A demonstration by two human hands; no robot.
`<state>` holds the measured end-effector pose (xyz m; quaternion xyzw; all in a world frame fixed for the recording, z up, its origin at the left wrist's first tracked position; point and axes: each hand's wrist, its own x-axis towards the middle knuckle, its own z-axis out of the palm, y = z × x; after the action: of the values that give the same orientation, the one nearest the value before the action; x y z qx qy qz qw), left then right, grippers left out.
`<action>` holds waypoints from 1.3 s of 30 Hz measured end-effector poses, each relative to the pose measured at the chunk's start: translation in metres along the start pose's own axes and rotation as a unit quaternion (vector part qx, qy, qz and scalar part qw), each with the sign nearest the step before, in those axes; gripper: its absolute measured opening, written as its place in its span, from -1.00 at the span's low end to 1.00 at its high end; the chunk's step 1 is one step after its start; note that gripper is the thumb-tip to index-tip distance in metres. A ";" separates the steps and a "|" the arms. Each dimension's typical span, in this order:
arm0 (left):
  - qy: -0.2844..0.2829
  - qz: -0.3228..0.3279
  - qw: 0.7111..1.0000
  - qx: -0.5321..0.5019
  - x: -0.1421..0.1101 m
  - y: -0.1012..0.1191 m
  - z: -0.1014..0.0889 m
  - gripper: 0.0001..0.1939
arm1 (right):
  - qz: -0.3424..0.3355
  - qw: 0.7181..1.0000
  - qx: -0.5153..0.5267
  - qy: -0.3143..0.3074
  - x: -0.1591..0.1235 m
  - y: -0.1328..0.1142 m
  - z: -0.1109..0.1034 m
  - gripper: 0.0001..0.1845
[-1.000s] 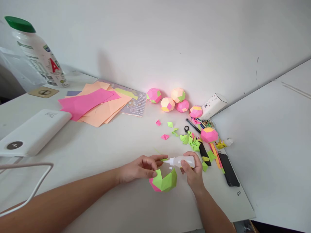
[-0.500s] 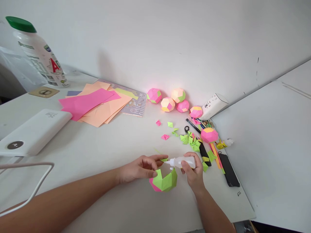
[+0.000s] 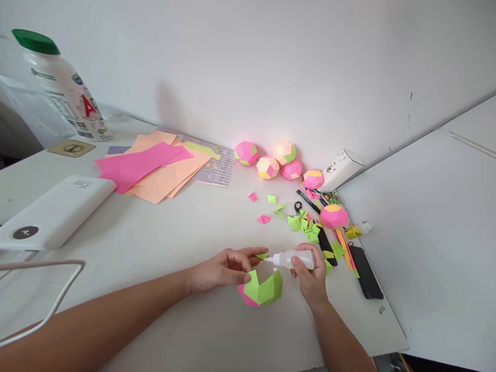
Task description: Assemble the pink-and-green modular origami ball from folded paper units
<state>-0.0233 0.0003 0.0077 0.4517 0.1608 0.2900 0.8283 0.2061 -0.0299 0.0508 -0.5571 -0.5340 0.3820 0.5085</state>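
My left hand (image 3: 228, 266) pinches the rim of a partly built paper ball (image 3: 265, 289), green with a pink patch on its lower left and a gap at the top. On that hand's outstretched fingertips sits a small green folded paper piece (image 3: 263, 256). My right hand (image 3: 310, 274) is closed around a white glue bottle (image 3: 295, 259) lying nearly level. The bottle's thin nozzle points left, close by the green piece; whether they touch I cannot tell.
Several finished paper balls (image 3: 267, 168) line the wall. Green folded pieces (image 3: 306, 227) lie by a black phone (image 3: 365, 271) at the right. Paper sheets (image 3: 155, 165), a white power bank (image 3: 58, 212) with its cable, and a green-capped bottle (image 3: 65, 85) occupy the left.
The glue bottle and my right hand have shifted slightly right, drawing the nozzle back a little. My left hand and the paper ball have barely moved.
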 end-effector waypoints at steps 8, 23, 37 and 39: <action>-0.004 0.009 1.000 -0.002 0.001 -0.004 -0.003 -0.96 | -0.019 0.999 0.004 0.037 -0.003 -0.001 0.003 -0.74; -0.010 0.011 1.000 -0.011 0.002 -0.003 -0.003 -0.95 | 0.065 0.969 0.236 -0.028 0.025 0.005 -0.007 -0.63; -0.047 0.016 0.998 -0.032 0.000 0.000 0.001 -0.96 | 0.039 0.994 -0.103 -0.022 0.038 0.052 -0.008 -0.49; -0.051 0.016 0.998 -0.028 0.000 0.000 0.000 -0.97 | 0.034 0.991 -0.125 -0.029 0.036 0.050 -0.012 -0.36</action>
<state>-0.0229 0.0000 0.0075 0.4451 0.1028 0.2845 0.8429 0.2326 0.0077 0.0088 -0.6227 -0.5729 0.3457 0.4056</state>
